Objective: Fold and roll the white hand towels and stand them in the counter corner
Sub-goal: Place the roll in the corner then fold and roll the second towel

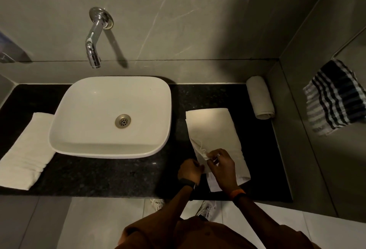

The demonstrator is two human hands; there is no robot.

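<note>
A folded white hand towel [213, 129] lies lengthwise on the black counter [111, 175] to the right of the basin. My left hand [189, 170] and my right hand [221, 166] both pinch its near left edge, which is lifted and curled up. A rolled white towel [259, 97] lies on its side in the far right counter corner, against the wall. Another folded white towel [26, 151] lies flat on the counter left of the basin, partly tucked under its rim.
A white vessel basin [111, 118] sits mid-counter under a chrome wall tap [94, 36]. A dark striped cloth [334, 98] hangs from a rail on the right wall. Grey tiled walls close the counter at the back and right. My shoes show on the floor below.
</note>
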